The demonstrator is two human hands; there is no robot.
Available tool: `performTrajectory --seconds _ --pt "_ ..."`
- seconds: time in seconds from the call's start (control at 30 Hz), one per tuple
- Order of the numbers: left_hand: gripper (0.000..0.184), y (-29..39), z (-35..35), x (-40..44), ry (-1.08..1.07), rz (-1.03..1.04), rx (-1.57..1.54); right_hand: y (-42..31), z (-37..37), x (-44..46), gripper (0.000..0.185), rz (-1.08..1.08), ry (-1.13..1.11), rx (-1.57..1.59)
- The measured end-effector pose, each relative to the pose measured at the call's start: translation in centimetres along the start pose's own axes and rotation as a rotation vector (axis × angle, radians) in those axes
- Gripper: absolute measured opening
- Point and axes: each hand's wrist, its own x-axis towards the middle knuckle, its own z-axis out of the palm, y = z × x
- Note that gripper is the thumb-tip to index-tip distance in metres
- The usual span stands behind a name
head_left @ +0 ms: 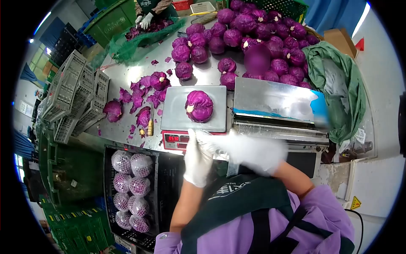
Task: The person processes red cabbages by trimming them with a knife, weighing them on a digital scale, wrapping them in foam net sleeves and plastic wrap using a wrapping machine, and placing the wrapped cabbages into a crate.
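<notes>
A purple cabbage (pixel 199 106) rests on the steel pan of a digital scale (pixel 172 122), whose red display is lit. My left hand (pixel 198 161), in a white glove, is just in front of the scale, its fingers closed around something thin and whitish (pixel 208 139) that I cannot make out. My right hand (pixel 258 154), also gloved, is smeared by motion beside it, in front of the metal wrapping machine (pixel 275 99); its fingers cannot be told apart. Left of the scale lies a knife with a wooden handle (pixel 150 127).
Many cabbages (pixel 247 25) are piled at the back. Loose leaves (pixel 137 95) litter the table's left side. A black crate (pixel 155 190) holds net-wrapped cabbages (pixel 139 186). Grey crates (pixel 69 91) stand left. Across the table, a co-worker's gloved hands (pixel 146 20) are over leaves in green netting (pixel 127 48).
</notes>
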Motion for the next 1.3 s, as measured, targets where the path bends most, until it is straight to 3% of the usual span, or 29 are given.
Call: performTrajectory --seconds 0.07,0.1,0.13,0.17,0.2,0.23,0.27,0.33,0.4,0.43,0.47,0.5,0.53,0.6,0.67,0.7,0.73,0.8,0.83,0.87,0.9,0.93,0.97,1.0,1.07,1.1,1.13,1.2,1.3 --pt "0.046 0.5 -2.0 0.8 -0.435 -0.141 -0.357 4.3 3.9 -1.5 0.034 0.691 -0.563 1.302" --pt "0.049 0.7 3.3 -2.0 -0.042 0.146 0.413 4.0 2.5 -0.8 0.031 0.603 -0.521 0.94" --pt "0.049 0.7 5.4 -2.1 -0.041 0.145 0.412 5.1 1.5 -0.5 0.026 0.567 -0.386 0.851" --pt "0.04 0.7 6.9 -1.6 0.144 -0.016 0.276 8.8 2.6 0.0 0.024 -0.109 0.057 0.465" --pt "0.035 0.4 7.6 -1.1 0.326 -0.177 0.136 7.8 0.2 1.1 0.021 0.034 0.179 0.32" --pt "0.025 -0.1 7.4 -1.3 0.268 -0.171 0.241 9.2 -0.5 2.0 0.02 0.564 0.405 0.694" --pt "0.016 -0.7 2.3 -1.5 0.039 -0.227 0.375 9.9 -2.3 3.1 0.02 0.551 0.45 0.564" --pt "0.021 -2.3 -0.4 -0.5 0.271 -0.241 0.559 11.2 -2.2 5.1 0.024 0.495 0.474 0.396" --pt "0.026 -3.1 -3.9 3.3 0.682 0.128 0.515 11.1 -0.4 7.3 0.026 0.484 0.43 0.074" --pt "0.019 -2.5 -11.4 5.3 0.74 0.297 0.804 11.4 0.6 8.6 0.027 0.516 0.44 0.092" --pt "0.017 -0.4 -7.5 6.1 0.806 0.346 0.703 11.8 1.7 10.0 0.028 0.548 0.453 0.109" --pt "0.026 1.0 -7.2 6.9 0.68 0.427 0.7 12.7 2.7 11.3 0.029 0.539 0.485 0.134" --pt "0.042 2.5 -10.0 8.2 0.689 0.463 1.157 15.5 4.7 12.9 0.034 0.495 0.501 0.099" --pt "0.058 4.0 -7.0 10.0 0.546 0.553 1.487 21.8 9.2 15.5 0.041 0.562 0.399 0.57" --pt "0.062 3.8 -10.2 12.5 0.41 0.321 1.765 16.6 7.8 15.4 0.046 0.666 0.162 1.533" --pt "0.057 3.9 -9.9 12.9 0.42 0.321 1.787 16.3 8.6 16.1 0.046 0.707 0.191 0.99" --pt "0.057 4.5 -9.6 13.1 0.418 0.331 1.79 15.6 9.8 16.0 0.047 0.658 0.253 1.399" --pt "0.049 5.8 -6.8 11.9 0.259 0.247 0.977 13.9 8.3 15.1 0.044 0.327 0.126 1.15" --pt "0.036 5.8 -6.9 11.1 0.282 0.113 0.592 11.3 6.5 14.3 0.043 0.319 0.083 1.081" --pt "0.038 5.4 -1.2 8.4 0.264 0.173 0.734 9.3 5.4 13.4 0.041 0.313 0.039 1.017" --pt "0.048 5.2 -2.5 7.7 0.159 0.252 0.758 9.1 5.9 12.8 0.039 0.233 0.076 1.103" --pt "0.06 4.8 -5.0 7.3 0.05 0.332 0.779 7.6 3.7 11.8 0.04 0.257 -0.034 1.104" --pt "0.07 3.6 -8.4 7.5 0.109 0.447 0.765 5.6 1.5 10.8 0.039 0.338 -0.047 1.189" --pt "0.061 4.0 -9.3 7.3 0.043 0.51 1.513 4.1 -0.3 9.8 0.039 0.422 -0.063 1.271" --pt "0.06 3.9 -7.0 7.7 -0.075 -0.062 -0.318 3.3 -2.4 7.7 0.037 0.543 -0.163 1.584" --pt "0.063 3.7 -6.0 7.7 0.136 -0.016 -0.053 2.8 -3.1 6.8 0.037 0.694 -0.231 1.42" --pt "0.075 3.4 -4.8 7.5 0.343 0.032 0.212 5.2 -1.3 5.0 0.037 0.531 -0.286 1.046" --pt "0.08 3.6 1.2 5.3 0.347 -0.039 0.046 3.1 -4.3 3.7 0.036 0.638 -0.566 0.963" --pt "0.085 3.0 0.5 5.2 0.167 -0.103 0.121 1.9 -6.8 3.1 0.031 0.584 -0.479 0.917"
